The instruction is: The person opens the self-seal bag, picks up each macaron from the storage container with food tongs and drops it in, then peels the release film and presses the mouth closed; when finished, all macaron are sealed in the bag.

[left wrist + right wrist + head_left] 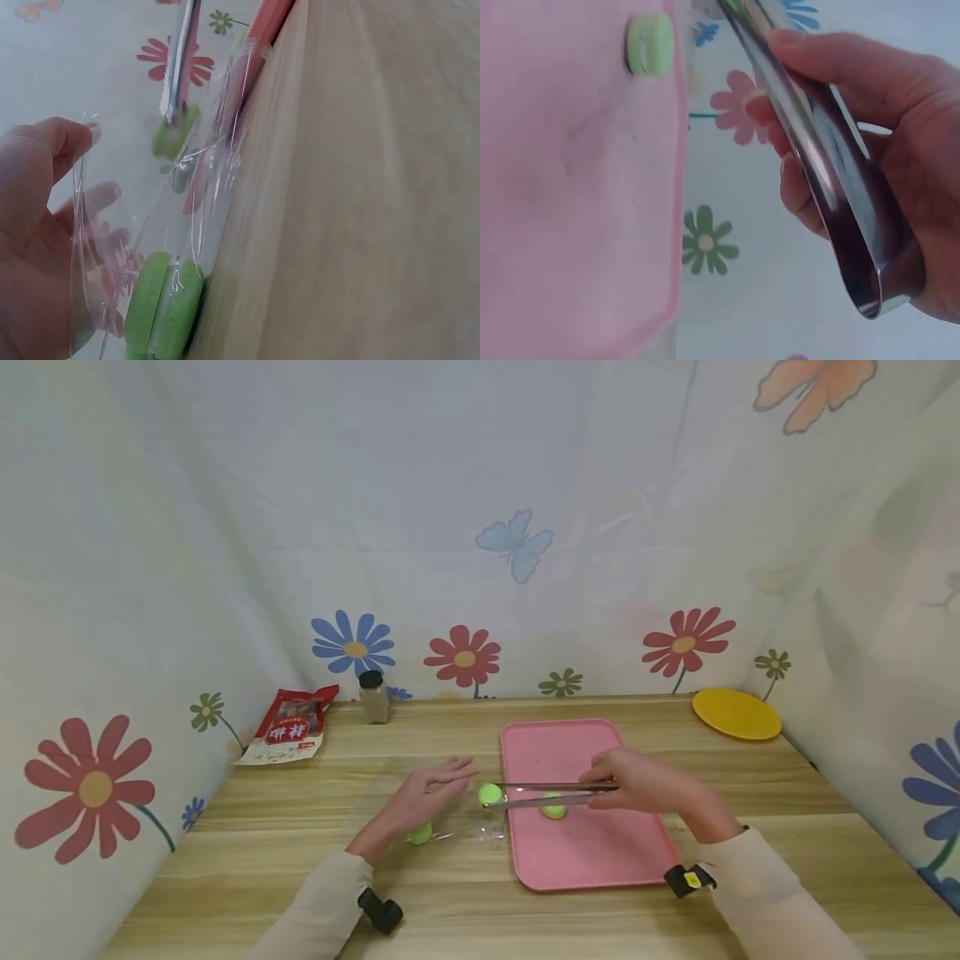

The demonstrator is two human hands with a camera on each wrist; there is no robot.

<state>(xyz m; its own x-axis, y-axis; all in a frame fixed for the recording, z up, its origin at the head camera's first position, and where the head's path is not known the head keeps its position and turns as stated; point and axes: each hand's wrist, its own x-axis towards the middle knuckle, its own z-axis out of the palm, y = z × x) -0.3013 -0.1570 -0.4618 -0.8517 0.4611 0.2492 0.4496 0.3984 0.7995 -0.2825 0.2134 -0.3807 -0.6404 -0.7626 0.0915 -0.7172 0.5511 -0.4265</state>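
While the left grip [431,795] is standing wide at a clear, crinkled plastic bag [491,833] holding at least one green round [420,833], the right grip [637,783] is curling about smooth metal tongs [821,165], which are pinching another round [490,794] just off the pink tray's [592,860] left edge. One more round [555,812] is lying inside that edge. One packet [288,727], one jar [374,703] and one flat yellow plate [737,713] are sitting toward the desk's [450,918] far edge.

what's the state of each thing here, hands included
right hand, gripping tongs
left hand, touching bag
tongs, pinching a green macaron
bag, seemingly open, another macaron inside
tray, flat, one macaron on it
jar, upright, capped
packet, sealed or not unclear
plate, lying flat
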